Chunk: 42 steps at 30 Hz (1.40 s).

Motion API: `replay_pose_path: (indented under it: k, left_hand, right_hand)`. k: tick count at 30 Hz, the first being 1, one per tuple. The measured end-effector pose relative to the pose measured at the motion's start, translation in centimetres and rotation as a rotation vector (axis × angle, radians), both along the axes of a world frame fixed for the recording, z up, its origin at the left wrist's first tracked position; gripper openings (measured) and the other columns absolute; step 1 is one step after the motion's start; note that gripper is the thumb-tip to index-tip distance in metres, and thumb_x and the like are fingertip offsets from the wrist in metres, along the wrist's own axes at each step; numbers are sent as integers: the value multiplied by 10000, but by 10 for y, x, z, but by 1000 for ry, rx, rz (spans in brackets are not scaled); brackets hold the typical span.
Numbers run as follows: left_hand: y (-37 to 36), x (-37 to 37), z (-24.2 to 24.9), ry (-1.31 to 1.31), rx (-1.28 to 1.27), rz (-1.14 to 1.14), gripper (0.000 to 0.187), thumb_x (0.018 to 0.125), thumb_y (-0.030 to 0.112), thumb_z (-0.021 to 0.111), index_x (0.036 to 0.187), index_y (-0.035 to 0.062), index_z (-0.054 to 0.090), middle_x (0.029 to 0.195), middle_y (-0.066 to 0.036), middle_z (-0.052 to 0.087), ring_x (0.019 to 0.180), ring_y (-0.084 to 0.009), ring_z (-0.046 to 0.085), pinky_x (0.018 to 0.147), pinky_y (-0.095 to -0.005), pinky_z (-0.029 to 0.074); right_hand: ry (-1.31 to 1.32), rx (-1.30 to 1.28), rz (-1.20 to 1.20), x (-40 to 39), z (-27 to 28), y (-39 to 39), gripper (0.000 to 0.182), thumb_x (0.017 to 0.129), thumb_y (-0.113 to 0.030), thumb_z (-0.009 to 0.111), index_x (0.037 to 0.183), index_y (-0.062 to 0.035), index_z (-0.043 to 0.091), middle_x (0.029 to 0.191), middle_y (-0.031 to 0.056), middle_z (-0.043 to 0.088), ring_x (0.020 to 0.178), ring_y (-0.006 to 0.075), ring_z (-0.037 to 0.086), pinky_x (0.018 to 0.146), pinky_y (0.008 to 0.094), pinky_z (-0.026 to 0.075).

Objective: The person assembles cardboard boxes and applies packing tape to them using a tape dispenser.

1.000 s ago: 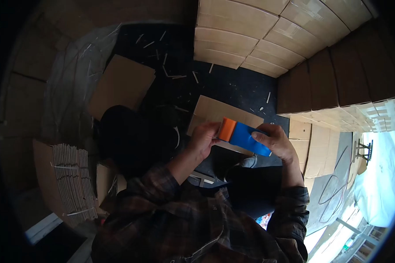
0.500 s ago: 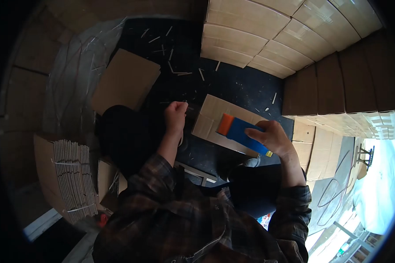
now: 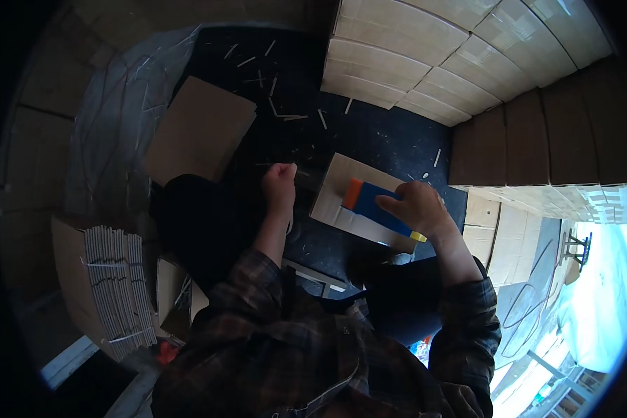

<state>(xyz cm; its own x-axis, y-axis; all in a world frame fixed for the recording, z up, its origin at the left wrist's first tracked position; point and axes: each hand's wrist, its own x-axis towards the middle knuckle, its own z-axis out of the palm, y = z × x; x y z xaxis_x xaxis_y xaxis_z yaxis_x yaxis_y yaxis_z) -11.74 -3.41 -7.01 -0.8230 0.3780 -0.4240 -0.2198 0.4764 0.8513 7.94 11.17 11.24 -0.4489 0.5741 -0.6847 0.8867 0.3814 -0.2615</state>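
Observation:
A blue box-shaped object (image 3: pixel 382 210) with an orange end and a yellow corner lies over a flat cardboard piece (image 3: pixel 336 182). My right hand (image 3: pixel 419 207) grips its right part, thumb across the top. To the left, my left hand (image 3: pixel 280 187) is closed beside the cardboard's left edge, not touching it; whatever its fingers may hold is too small to make out. The cardboard rests low in front of me, between my hands and above my knees.
Stacked cartons (image 3: pixel 397 56) rise at the upper right. Flat cardboard sheets (image 3: pixel 200 131) lie at the upper left, and a strapped bundle of folded cardboard (image 3: pixel 118 289) stands at the lower left. Thin scraps (image 3: pixel 322 119) litter the dark floor.
My right hand has moved slightly left along the blue object, which has shifted a little left too. My left hand stays closed in nearly the same place.

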Motion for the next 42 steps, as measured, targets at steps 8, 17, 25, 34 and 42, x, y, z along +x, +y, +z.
replay_pose_path:
  k: [8, 17, 25, 34, 42]
  left_hand:
    - [4, 3, -20, -113, 7, 18, 184, 868, 215, 658, 895, 33, 674, 798, -71, 660, 730, -169, 617, 685, -308, 496]
    - [15, 32, -59, -465, 17, -58, 252, 855, 225, 690, 1003, 23, 709, 934, -99, 707, 836, -171, 652, 775, -310, 510]
    - [12, 33, -84, -625, -3, -62, 362, 894, 255, 663, 1178, 31, 647, 1136, -133, 667, 1020, -201, 636, 900, -333, 497]
    - [-9, 33, -40, -507, 254, -167, 634, 989, 491, 428, 1458, 72, 345, 1458, -105, 424, 1326, -225, 406, 1074, -368, 340]
    - [-5, 39, -6, -688, -46, -438, 828, 929, 697, 259, 1511, 109, 227, 1540, -121, 280, 1421, -263, 260, 1140, -418, 226]
  right_hand:
    - [-133, 41, 74, -20, -18, 1, 521, 861, -519, 609, 824, -11, 719, 751, 136, 682, 694, 235, 682, 694, 362, 543]
    - [-162, 93, 83, -24, -23, -1, 543, 860, -537, 601, 810, -11, 722, 735, 137, 679, 674, 245, 681, 672, 375, 543]
    - [-186, 102, 54, -27, -23, -4, 554, 855, -555, 606, 820, -14, 720, 732, 128, 676, 672, 225, 675, 658, 362, 534]
    - [-200, 109, 57, -27, -22, -2, 540, 850, -550, 638, 912, -22, 729, 790, 120, 699, 677, 187, 673, 649, 311, 524]
    - [-169, 53, 78, -22, -22, 3, 549, 864, -550, 610, 900, -12, 712, 850, 145, 692, 781, 249, 690, 724, 367, 548]
